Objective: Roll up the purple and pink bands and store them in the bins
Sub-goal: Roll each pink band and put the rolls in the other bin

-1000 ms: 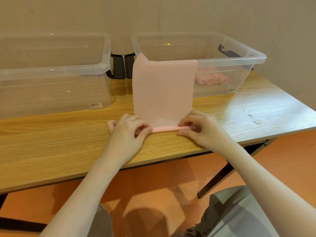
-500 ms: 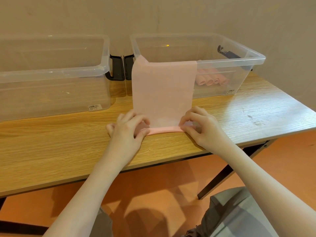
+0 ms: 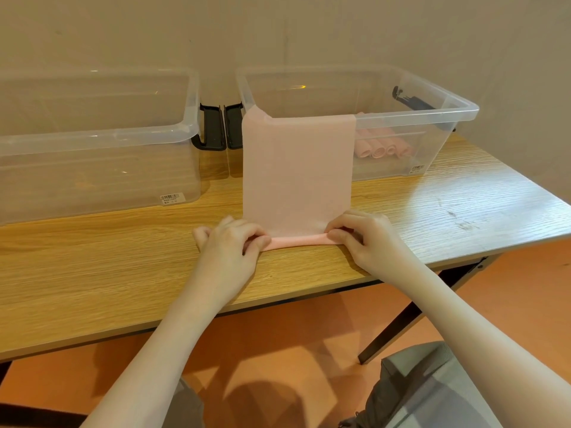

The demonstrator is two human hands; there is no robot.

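A wide pink band (image 3: 296, 171) hangs from the front rim of the right clear bin (image 3: 457, 108) down onto the wooden table (image 3: 108, 261). Its near end is rolled into a thin tube lying flat on the table. My left hand (image 3: 230, 242) pinches the left end of that roll. My right hand (image 3: 363, 236) pinches the right end. Several rolled pink bands (image 3: 381, 148) lie inside the right bin. No purple band is in view.
A second clear bin (image 3: 99, 134) with nothing visible inside stands at the left, its black latch (image 3: 210, 128) beside the right bin's latch. The wall runs close behind both bins. The table's front edge lies just below my hands.
The rolled end has moved slightly away from me and grown a little thicker as both hands turned it. The hanging part of the band has shortened a bit.
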